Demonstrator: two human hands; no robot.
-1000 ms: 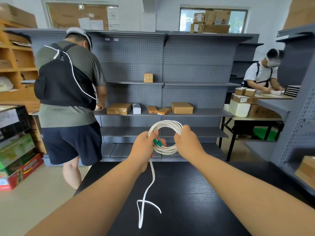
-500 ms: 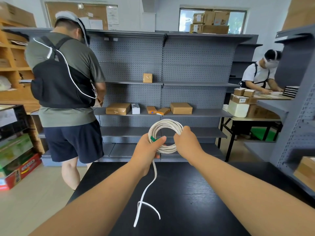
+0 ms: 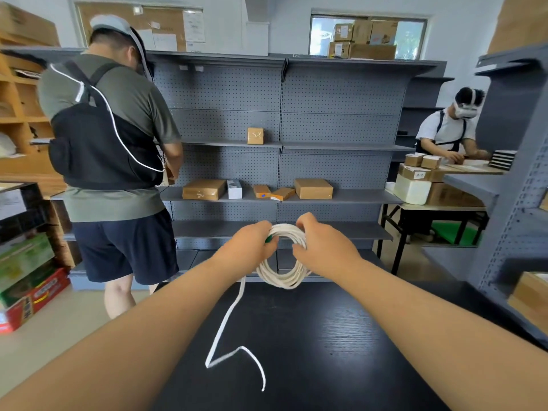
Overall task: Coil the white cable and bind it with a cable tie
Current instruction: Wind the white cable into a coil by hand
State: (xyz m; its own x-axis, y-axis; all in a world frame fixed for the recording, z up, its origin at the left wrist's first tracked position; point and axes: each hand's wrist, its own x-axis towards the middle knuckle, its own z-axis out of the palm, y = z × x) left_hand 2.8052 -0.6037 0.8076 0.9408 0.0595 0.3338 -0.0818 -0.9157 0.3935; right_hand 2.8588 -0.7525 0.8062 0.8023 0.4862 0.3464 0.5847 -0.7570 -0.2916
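Coiled white cable (image 3: 284, 278) held above the far edge of the desk (image 3: 326, 336), left hand (image 3: 247, 247) and right hand (image 3: 324, 247) gripping the ring's upper sides, small green piece (image 3: 268, 239) by the left thumb, loose tail trailing onto the desk.

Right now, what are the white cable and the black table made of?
The white cable looks like matte plastic-coated wire: it bends into smooth loops, and its loose end lies kinked on the black table. That table looks like wood or wood-look laminate: fine grain lines and a soft sheen. Which one, I cannot tell.
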